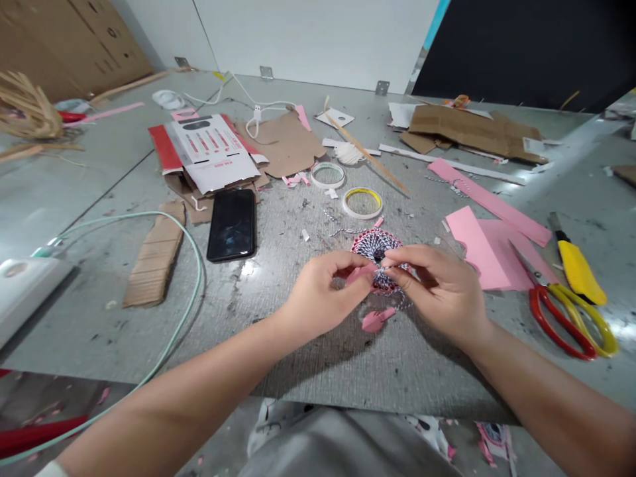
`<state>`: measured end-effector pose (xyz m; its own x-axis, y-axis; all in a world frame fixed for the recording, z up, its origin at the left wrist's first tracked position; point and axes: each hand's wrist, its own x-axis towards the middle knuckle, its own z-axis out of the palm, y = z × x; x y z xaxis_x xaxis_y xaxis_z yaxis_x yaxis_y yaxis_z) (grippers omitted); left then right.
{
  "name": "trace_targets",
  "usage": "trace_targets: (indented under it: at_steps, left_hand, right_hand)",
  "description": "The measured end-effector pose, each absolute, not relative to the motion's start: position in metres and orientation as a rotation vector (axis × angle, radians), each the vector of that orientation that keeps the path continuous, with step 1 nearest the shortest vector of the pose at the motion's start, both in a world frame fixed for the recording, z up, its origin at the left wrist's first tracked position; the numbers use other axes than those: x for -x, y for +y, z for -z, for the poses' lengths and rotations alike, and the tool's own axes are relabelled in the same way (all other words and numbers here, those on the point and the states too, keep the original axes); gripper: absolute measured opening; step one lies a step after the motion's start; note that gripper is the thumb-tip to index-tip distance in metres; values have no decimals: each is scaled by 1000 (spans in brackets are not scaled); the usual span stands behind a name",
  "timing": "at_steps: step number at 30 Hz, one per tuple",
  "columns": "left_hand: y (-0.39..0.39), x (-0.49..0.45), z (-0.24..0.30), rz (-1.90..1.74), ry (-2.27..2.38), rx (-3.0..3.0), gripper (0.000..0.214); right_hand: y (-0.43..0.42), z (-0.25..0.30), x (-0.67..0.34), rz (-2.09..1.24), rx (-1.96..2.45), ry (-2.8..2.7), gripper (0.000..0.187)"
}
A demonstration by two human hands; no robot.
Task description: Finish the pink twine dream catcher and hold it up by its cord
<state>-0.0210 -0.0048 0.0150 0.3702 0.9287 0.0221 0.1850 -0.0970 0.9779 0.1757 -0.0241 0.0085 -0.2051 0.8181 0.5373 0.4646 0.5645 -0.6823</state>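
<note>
Gripping a striped twine coil point(376, 246) just above the table point(415, 377), the right hand point(437, 288) is pinching its edge between closed fingertips, while the left hand point(318, 295) is pressing a pink scrap point(358, 273) against the coil. A second pink scrap point(377, 320) is lying just below the coil, pink card point(479, 248) and scissors point(559, 319) are lying right of it, a phone point(231, 225) left of it, and a tape roll point(362, 203) beyond it.
</note>
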Motion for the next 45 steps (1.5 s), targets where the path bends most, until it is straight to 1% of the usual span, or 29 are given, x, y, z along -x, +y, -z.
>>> trace_targets:
  at_steps: [4, 8, 13, 20, 25, 26, 29, 31, 32, 36, 40, 45]
  left_hand:
    - [-6, 20, -15, -844, 1027, -1567, 17]
    - [-7, 18, -13, -835, 1014, -1565, 17]
    - [-8, 18, -13, -827, 991, -1535, 18]
    - [-8, 19, -12, -789, 1024, -1535, 23]
    - [-7, 18, -13, -793, 1062, -1579, 18]
    - [-7, 18, -14, -793, 1067, -1584, 17]
    - [-7, 18, -15, -785, 1070, -1560, 18]
    - [-6, 19, -15, -782, 1042, -1506, 19]
    - [-5, 20, -14, -781, 1016, -1470, 19]
    - [-2, 21, -15, -777, 929, -1324, 18]
    - [-2, 21, -19, -738, 915, -1256, 15]
    - [-2, 21, -22, -702, 892, -1200, 14]
  right_hand:
    - [-24, -4, -179, -370, 963, -1916, 55]
    - [-22, -4, -180, -275, 901, -1993, 59]
    - [-21, -3, -181, -266, 868, -2013, 64]
    - [-23, -4, -178, -216, 896, -1997, 60]
    - [-26, -4, -177, -294, 989, -1976, 54]
    - [-27, -5, -178, -325, 1024, -1970, 51]
    - [-26, -7, -180, -383, 1087, -1986, 31]
    - [-23, -8, -183, -433, 1070, -2008, 22]
    - [-21, -9, -184, -473, 1039, -2017, 21]
    - [-15, -8, -186, -579, 849, -2084, 30]
    - [-14, -8, -185, -553, 774, -2106, 23]
    - [-15, -8, -185, -490, 770, -2086, 24]
